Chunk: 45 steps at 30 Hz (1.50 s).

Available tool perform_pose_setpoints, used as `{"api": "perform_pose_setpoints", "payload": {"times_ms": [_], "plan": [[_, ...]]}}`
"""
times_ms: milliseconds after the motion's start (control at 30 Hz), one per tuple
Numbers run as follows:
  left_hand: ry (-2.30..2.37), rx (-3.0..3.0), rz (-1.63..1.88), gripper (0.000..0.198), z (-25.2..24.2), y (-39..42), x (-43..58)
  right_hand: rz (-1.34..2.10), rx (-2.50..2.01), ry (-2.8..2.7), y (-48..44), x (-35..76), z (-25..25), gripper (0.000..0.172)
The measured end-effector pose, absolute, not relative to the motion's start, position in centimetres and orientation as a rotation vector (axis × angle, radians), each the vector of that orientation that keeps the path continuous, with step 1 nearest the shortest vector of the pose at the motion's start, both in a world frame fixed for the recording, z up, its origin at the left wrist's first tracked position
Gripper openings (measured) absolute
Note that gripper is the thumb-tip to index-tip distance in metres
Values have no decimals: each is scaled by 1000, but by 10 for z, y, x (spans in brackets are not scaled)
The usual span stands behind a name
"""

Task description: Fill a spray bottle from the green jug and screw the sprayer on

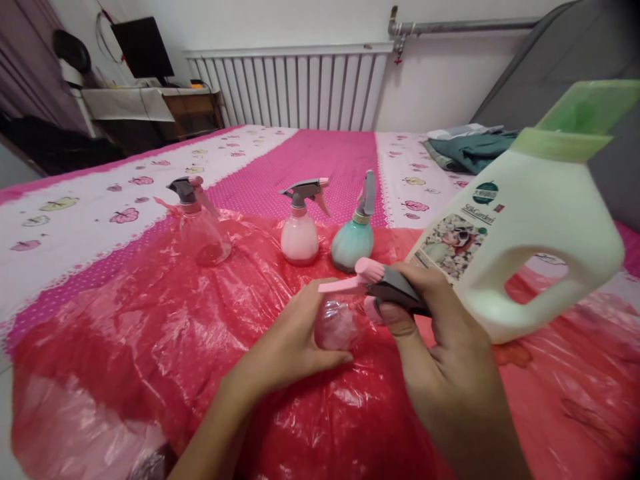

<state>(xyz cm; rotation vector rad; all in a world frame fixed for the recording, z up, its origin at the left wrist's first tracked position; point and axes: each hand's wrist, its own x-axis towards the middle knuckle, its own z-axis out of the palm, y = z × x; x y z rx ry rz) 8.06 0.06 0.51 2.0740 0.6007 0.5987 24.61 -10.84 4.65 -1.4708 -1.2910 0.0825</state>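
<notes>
A small clear spray bottle (337, 327) with a pinkish tint is tilted, its neck toward the right. My left hand (283, 350) is closed around its body. In my right hand (445, 353) I grip a grey and pink trigger spray head (393, 287) between thumb and fingers, close by the bottle's neck. Whether the pink collar touches the neck, I cannot tell. Just beyond my hands stand a spray bottle with milky pink contents (300, 240) and a teal spray bottle (353, 243). Farther left is another clear spray bottle (203, 240) with its head on.
A large pale green detergent jug (545, 227) with a green cap leans at my right. Crumpled red plastic sheeting (200, 340) covers the near part of the pink bed (325, 157). Folded clothes (473, 150) lie at the back right, and a radiator (290, 90) lines the wall.
</notes>
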Motion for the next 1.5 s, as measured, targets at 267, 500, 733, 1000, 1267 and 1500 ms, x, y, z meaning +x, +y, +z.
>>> {"api": "perform_pose_setpoints", "payload": {"times_ms": [267, 500, 733, 1000, 1267, 1500], "plan": [[660, 2018, 556, 81, 11, -1, 82, 10, -1407, -1209, -115, 243, 54, 19], [636, 2027, 555, 84, 9, -1, 81, -160, -1519, -1287, -125, 246, 68, 18], [585, 2023, 557, 79, 10, -1, 82, 137, -1505, -1342, -116, 246, 55, 22], [636, 2033, 545, 84, 12, -3, 82, -191, -1506, -1131, -127, 246, 66, 21], [570, 2027, 603, 84, 7, 0, 82, 133, -1523, -1336, -113, 247, 52, 27], [623, 2047, 537, 86, 10, -1, 81, -184, -1511, -1048, -122, 248, 59, 23]]}}
